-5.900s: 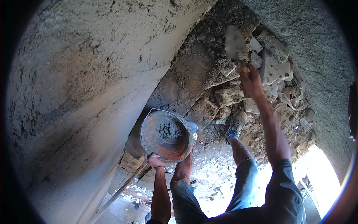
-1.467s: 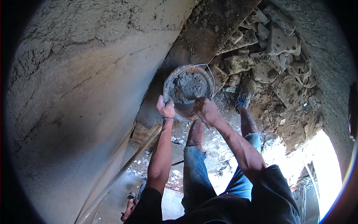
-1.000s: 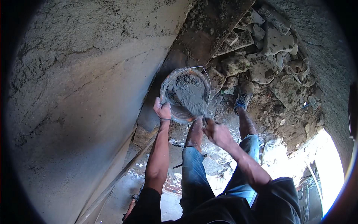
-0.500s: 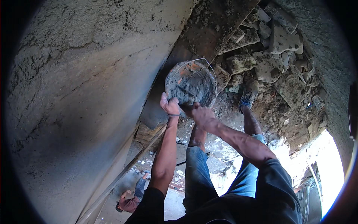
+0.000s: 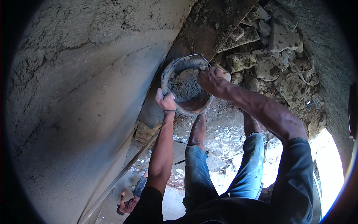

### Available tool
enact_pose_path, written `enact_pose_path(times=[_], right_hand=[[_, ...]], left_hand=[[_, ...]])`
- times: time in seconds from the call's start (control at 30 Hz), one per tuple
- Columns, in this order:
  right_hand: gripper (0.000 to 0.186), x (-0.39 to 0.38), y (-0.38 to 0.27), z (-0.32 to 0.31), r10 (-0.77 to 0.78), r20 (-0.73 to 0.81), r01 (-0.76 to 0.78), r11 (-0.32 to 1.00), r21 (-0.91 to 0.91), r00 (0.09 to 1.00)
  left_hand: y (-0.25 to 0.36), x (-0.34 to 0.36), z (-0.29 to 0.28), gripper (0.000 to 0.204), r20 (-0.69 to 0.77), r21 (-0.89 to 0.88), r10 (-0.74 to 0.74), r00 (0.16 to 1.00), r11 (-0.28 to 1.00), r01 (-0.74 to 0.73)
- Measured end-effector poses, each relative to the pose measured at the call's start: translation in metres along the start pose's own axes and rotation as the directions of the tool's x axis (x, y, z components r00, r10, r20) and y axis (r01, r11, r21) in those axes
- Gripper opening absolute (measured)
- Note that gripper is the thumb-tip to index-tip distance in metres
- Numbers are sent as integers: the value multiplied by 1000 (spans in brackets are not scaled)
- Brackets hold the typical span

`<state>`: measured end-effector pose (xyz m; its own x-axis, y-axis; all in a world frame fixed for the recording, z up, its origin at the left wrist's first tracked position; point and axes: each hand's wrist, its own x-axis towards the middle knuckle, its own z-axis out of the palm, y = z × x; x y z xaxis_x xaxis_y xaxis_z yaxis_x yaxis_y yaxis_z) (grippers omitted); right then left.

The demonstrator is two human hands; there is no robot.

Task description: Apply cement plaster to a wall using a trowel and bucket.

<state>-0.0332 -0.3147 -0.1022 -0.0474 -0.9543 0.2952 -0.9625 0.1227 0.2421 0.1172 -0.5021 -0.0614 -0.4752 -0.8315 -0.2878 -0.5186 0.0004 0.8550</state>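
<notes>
Bucket mouth (image 5: 192,103): I have room from above over the middle and upper left; right hand (image 5: 214,81) and forearm block the right, left hand (image 5: 166,100) the lower-left rim. Plastered wall (image 5: 85,100) bars far left, rubble (image 5: 266,63) upper right. Gap between shins (image 5: 198,130).

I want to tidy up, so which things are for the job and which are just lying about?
For the job:
bucket, rim in the left hand
grey mix inside it
trowel, mostly hidden, in the right hand

Seemingly just lying about:
broken slabs
loose rubble
long pole
</notes>
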Motion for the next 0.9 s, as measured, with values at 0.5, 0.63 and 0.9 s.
enact_pose_path(times=[0.5,0.63,0.9], right_hand=[[51,69,15,-108,-411,655,-204,728,655,634],[47,45,-9,-8,-109,737,-317,854,413,667],[27,50,-80,-87,-186,606,-415,574,706,774]], left_hand=[[-9,0,-45,11,-14,-29,-37,999,999,36],[-25,16,-30,15,55,36,31,998,999,-33],[-36,-3,-61,16,-118,-157,-96,988,985,76]])
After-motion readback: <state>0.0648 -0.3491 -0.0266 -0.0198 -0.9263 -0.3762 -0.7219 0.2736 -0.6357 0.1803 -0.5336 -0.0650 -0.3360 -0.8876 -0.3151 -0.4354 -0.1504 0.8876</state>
